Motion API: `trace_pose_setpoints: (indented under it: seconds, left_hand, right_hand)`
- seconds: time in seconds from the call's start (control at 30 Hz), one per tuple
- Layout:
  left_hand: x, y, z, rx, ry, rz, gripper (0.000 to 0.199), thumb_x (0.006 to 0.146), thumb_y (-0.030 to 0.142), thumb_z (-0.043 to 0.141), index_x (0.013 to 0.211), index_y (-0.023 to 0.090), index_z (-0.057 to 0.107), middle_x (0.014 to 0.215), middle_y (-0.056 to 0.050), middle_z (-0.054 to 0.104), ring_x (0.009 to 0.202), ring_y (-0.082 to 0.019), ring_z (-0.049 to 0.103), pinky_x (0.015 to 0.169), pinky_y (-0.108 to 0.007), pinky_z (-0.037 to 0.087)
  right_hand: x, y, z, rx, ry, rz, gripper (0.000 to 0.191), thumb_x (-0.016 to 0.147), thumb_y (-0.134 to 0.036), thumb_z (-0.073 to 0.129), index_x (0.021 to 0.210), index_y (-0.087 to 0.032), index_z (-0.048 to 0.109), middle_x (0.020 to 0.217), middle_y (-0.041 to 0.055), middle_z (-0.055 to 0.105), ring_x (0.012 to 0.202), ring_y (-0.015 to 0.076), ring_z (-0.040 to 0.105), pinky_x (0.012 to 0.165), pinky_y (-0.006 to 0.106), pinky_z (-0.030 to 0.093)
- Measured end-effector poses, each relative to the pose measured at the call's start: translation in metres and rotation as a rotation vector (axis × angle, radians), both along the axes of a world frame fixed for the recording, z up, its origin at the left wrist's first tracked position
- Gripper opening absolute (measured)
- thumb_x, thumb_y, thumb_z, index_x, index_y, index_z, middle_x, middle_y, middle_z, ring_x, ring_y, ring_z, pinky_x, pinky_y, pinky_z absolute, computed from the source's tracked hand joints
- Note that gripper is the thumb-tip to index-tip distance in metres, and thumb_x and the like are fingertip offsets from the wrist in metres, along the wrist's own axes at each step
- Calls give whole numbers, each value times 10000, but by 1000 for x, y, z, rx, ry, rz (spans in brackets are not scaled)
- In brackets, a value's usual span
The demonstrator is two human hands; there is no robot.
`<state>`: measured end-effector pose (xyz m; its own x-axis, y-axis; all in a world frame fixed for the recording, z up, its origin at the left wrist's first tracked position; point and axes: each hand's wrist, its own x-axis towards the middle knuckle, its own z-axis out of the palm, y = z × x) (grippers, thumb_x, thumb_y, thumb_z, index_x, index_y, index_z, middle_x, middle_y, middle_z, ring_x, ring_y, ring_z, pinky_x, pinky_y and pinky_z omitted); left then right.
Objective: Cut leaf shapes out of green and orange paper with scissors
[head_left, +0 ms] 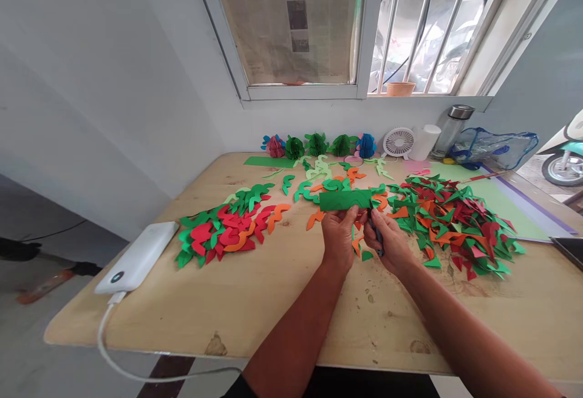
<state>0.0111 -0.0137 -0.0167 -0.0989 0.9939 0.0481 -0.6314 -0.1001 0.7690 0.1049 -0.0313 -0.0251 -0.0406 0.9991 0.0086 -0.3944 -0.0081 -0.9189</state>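
Note:
My left hand (338, 237) pinches the lower edge of a green paper strip (345, 200), which has faint curved lines on it. In my right hand (390, 240) is a pair of dark scissors (376, 235), its blades at the strip's right end. How far the blades are apart is too small to tell. Around and behind the hands lie cut green paper shapes (336, 185) and orange paper shapes (314, 220). A big heap of green, red and orange paper scraps (449, 219) spreads to the right of my right hand.
Red and green cut shapes (232, 228) are piled at left, near a white power bank (136, 259) with a cable. Folded paper ornaments (316, 144), a small white fan (399, 142), a glass bottle (452, 133) and a clear blue-edged bag (496, 147) line the wooden table's (273, 313) back.

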Motion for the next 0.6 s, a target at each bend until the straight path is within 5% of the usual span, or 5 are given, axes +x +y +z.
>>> trace_pose_setpoints:
  seconds: [0.6]
  left_hand:
    - [0,-1,0,0,-12,0,198,620,258,778,759,134,712,737,-64,728,703,-189,689,738,-316,524]
  right_hand:
    - [0,0,0,-2,-12,-14,428,763,-572,683,682,-170,563,462,-78,367,384,40,202,364,200,129]
